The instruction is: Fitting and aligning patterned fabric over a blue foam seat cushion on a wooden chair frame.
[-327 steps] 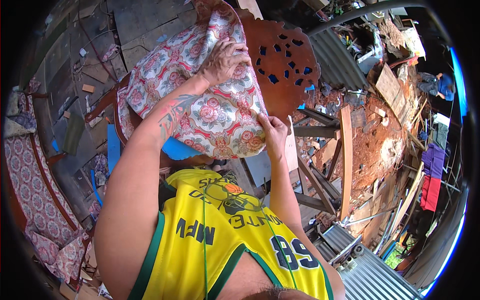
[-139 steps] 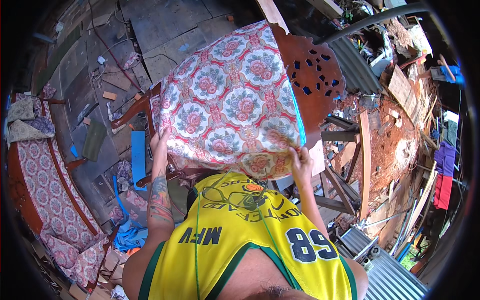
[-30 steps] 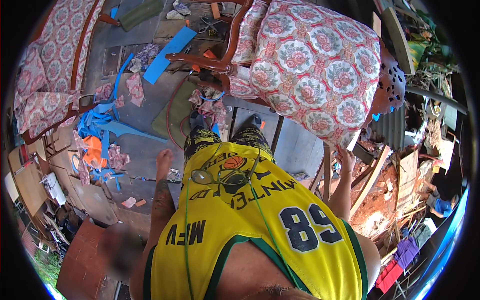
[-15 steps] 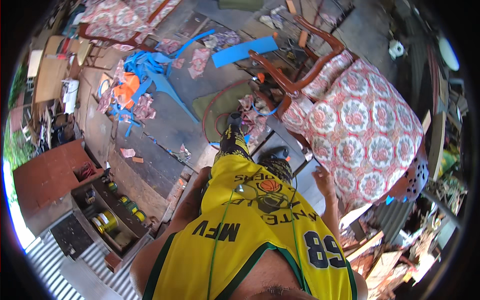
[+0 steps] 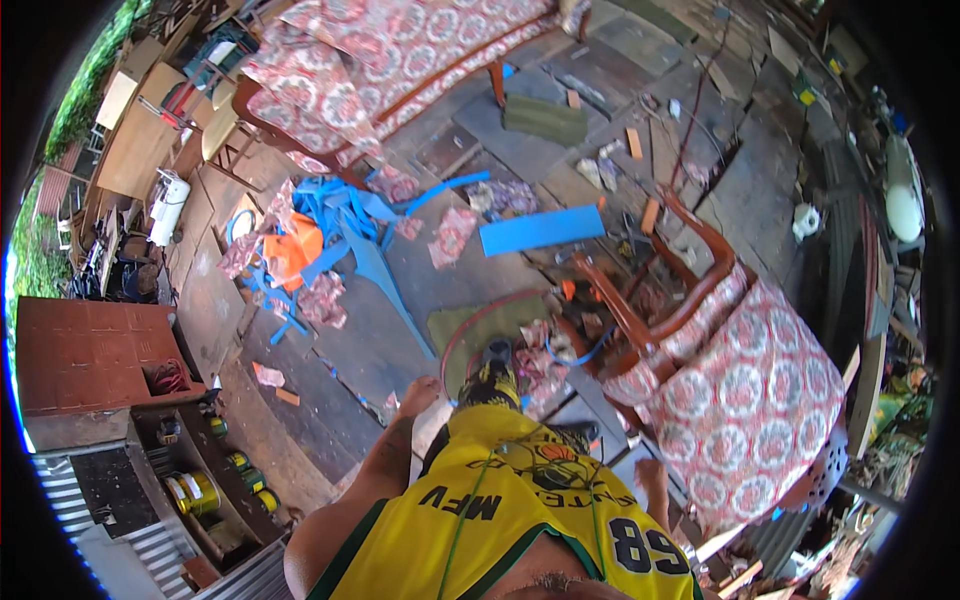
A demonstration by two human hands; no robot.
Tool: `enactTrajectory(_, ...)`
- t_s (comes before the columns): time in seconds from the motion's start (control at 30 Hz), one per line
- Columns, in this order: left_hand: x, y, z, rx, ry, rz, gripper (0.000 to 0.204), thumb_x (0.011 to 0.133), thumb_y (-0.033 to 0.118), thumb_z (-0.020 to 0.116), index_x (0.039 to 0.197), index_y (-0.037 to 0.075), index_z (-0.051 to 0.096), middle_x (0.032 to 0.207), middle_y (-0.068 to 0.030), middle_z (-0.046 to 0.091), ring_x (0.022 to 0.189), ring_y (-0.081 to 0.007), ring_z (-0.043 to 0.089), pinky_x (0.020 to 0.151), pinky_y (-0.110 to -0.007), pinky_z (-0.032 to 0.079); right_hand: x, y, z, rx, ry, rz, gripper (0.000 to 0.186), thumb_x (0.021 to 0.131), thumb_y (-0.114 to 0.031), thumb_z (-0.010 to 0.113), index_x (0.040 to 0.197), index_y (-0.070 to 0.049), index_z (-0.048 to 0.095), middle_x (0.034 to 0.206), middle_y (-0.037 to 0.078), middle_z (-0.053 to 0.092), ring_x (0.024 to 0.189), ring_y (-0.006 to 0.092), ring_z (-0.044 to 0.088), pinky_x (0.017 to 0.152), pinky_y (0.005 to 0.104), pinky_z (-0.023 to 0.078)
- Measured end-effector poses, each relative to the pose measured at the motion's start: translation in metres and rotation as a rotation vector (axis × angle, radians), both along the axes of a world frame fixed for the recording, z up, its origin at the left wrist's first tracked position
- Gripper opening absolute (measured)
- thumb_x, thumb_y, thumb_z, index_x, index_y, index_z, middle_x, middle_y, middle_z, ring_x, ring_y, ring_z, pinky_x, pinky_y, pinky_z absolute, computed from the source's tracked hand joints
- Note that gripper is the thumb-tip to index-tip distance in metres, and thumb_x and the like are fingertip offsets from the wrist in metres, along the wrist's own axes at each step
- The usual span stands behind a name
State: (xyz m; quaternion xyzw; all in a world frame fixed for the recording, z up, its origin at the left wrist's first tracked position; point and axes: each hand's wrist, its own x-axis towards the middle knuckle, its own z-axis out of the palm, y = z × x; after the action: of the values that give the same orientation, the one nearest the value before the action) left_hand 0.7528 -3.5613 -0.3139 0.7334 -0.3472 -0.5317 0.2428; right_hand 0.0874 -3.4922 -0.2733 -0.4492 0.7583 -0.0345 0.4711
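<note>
My left hand (image 5: 421,394) hangs out over the floor to the left of my body, fingers loosely out and nothing visible in it. Close to my right side, my right hand (image 5: 652,474) is also without anything visible in it, its fingers small and foreshortened. Nearest to the right hand is a tipped-over armchair (image 5: 748,400) with red-and-grey floral fabric and brown wooden arms. I cannot make out whether the hand touches it. Ahead of my feet lie an olive mat (image 5: 468,345) and a flat blue foam strip (image 5: 542,231).
A floral sofa (image 5: 440,55) with wooden trim stands at the far left. Blue scraps (image 5: 335,208), orange cloth (image 5: 293,250) and floral fabric offcuts (image 5: 453,237) litter the floor. A reddish-brown cabinet (image 5: 95,350) and a wooden box with yellow spools (image 5: 192,493) are at left; wood debris lies right.
My view has shifted, bringing more of the far sofa into sight. The left hand has swung out from beside my body; the right hand appears lower in the view, nearer my body.
</note>
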Motion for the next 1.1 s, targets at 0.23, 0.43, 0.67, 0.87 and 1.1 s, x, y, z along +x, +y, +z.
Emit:
enactTrajectory(0.23, 0.131, -0.102, 0.046, 0.039, -0.082, 0.053, 0.038, 0.094, 0.040, 0.058, 0.107, 0.006, 0.070, 0.099, -0.0125, 0.072, 0.094, -0.0259, 0.069, 0.080, -0.044, 0.053, 0.134, -0.065, 0.045, 0.350, -0.199, -0.299, 0.024, 0.088, -0.024, 0.066, 0.092, -0.001, 0.070, 0.072, 0.009, 0.068, 0.054, 0.0148, 0.065, 0.049, 0.0291, 0.053)
enactTrajectory(0.43, 0.189, -0.242, 0.164, -0.149, 0.313, 0.664, 0.055, 0.095, 0.050, 0.060, 0.133, 0.011, 0.055, 0.127, -0.0086, 0.063, 0.111, -0.0247, 0.062, 0.091, -0.042, 0.052, 0.214, -0.193, 0.076, 0.004, -0.272, -0.122, 0.022, 0.092, -0.019, 0.061, 0.096, 0.000, 0.073, 0.067, 0.005, 0.064, 0.057, 0.0143, 0.061, 0.051, 0.0293, 0.048)
enactTrajectory(0.67, 0.186, -0.442, 0.306, -0.723, 0.136, 0.584, 0.066, 0.091, 0.049, 0.069, 0.131, 0.000, 0.052, 0.126, -0.0114, 0.059, 0.109, -0.0236, 0.061, 0.087, -0.039, 0.052, 0.210, -0.264, 0.060, -0.173, -0.170, 0.050, 0.024, 0.086, -0.026, 0.063, 0.084, -0.003, 0.069, 0.065, 0.009, 0.064, 0.053, 0.0173, 0.063, 0.050, 0.0325, 0.051)
enactTrajectory(0.87, 0.189, -0.612, 0.352, -1.208, -0.097, 0.660, 0.067, 0.087, 0.045, 0.074, 0.124, -0.007, 0.058, 0.108, -0.0158, 0.068, 0.094, -0.0274, 0.066, 0.077, -0.040, 0.052, 0.216, -0.280, 0.051, 0.035, -0.151, -0.102, 0.024, 0.086, -0.026, 0.063, 0.085, -0.004, 0.071, 0.066, 0.007, 0.066, 0.053, 0.0168, 0.065, 0.046, 0.0323, 0.053)
enactTrajectory(1.1, 0.176, -0.698, 0.515, -1.236, -0.440, 0.576, 0.026, 0.091, 0.018, 0.064, 0.093, -0.007, 0.071, 0.081, -0.0162, 0.068, 0.073, -0.0202, 0.064, 0.069, -0.034, 0.050, 0.236, -0.290, 0.086, -0.080, -0.241, -0.226, 0.022, 0.087, -0.024, 0.065, 0.084, -0.003, 0.071, 0.066, 0.007, 0.066, 0.053, 0.0167, 0.065, 0.046, 0.0316, 0.052)
